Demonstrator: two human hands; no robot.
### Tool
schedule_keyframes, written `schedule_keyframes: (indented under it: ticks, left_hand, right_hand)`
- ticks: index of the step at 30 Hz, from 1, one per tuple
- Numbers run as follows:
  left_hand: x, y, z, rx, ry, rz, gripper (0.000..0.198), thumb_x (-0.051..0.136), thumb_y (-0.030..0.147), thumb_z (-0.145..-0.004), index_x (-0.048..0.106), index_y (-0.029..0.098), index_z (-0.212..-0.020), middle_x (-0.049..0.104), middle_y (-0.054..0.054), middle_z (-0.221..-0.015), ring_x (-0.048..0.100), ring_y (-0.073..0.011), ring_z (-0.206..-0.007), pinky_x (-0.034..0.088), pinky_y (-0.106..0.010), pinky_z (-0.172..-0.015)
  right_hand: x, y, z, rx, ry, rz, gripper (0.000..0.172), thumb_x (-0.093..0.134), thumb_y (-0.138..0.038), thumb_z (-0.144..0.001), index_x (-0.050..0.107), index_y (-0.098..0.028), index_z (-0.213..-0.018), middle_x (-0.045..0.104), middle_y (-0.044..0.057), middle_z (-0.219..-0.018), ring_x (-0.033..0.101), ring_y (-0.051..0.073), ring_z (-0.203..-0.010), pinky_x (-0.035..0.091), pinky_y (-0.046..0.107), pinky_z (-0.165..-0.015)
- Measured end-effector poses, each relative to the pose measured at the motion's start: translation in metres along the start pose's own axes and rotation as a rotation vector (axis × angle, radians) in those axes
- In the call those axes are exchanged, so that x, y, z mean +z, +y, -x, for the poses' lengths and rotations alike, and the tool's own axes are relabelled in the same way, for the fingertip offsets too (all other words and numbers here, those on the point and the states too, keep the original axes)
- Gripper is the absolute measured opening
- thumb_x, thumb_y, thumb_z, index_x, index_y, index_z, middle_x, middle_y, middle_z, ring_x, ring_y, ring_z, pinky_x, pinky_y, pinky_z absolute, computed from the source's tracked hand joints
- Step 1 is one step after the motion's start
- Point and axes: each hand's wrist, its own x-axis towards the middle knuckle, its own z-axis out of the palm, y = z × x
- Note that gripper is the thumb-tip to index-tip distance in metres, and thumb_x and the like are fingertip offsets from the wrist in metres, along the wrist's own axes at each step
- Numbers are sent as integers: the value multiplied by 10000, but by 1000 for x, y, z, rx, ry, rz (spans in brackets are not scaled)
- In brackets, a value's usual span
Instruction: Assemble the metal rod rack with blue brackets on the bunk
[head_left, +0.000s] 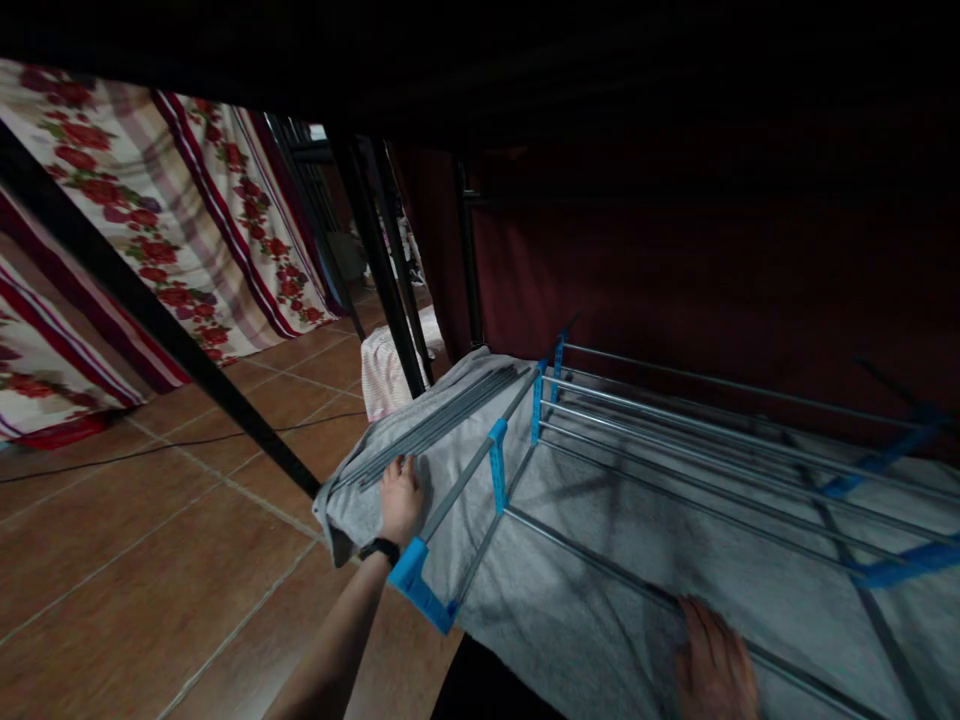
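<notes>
A rack frame of thin grey metal tubes and blue plastic joints (498, 468) lies across a grey blanket (577, 560). My right hand (716, 660) is closed around the front long tube (592, 560), near the bottom of the view. At the left, a bundle of loose grey tubes (442, 420) rests on the blanket. My left hand (400, 495), with a dark band on its wrist, reaches past the frame's corner joint (420, 585). Its fingers are slightly apart and bent, with the tips at the near edge of the bundle.
Dark bed posts (379, 270) rise at the left end, and a slanting dark bar (165, 320) crosses the left side. A dark red cloth (675, 290) hangs behind the frame. Beyond are a floral curtain (157, 220), a tiled floor (150, 540) and a cable (187, 444).
</notes>
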Motion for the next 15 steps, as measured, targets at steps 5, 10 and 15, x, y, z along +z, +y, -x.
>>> schedule_keyframes:
  ticks: [5, 10, 15]
  left_hand:
    - [3, -30, -15, -24, 47, -432, 516, 343, 162, -887, 423, 39, -1382, 453, -259, -1401, 427, -353, -1283, 304, -506, -1057]
    - [5, -35, -16, 16, -15, -543, 486, 248, 185, -930, 470, 31, -1335, 545, -250, -1262, 495, -355, -1169, 299, -512, -1022]
    - [0, -29, -12, 19, -52, -499, 421, 306, 267, -940, 561, 95, -1229, 583, -209, -1157, 521, -329, -1092, 383, -422, -909]
  right_hand:
    - [11, 4, 4, -21, 63, 55, 684, 382, -252, -845, 236, -153, -1506, 615, 171, -1187, 600, 342, -1006, 425, 517, -929]
    - [12, 2, 2, 7, 90, 70, 748, 420, -241, -804, 216, -214, -1523, 654, 132, -1097, 620, 338, -947, 434, 509, -900]
    - [11, 3, -2, -9, 107, 85, 754, 416, -243, -800, 217, -192, -1526, 661, 134, -1064, 629, 327, -920, 420, 495, -896]
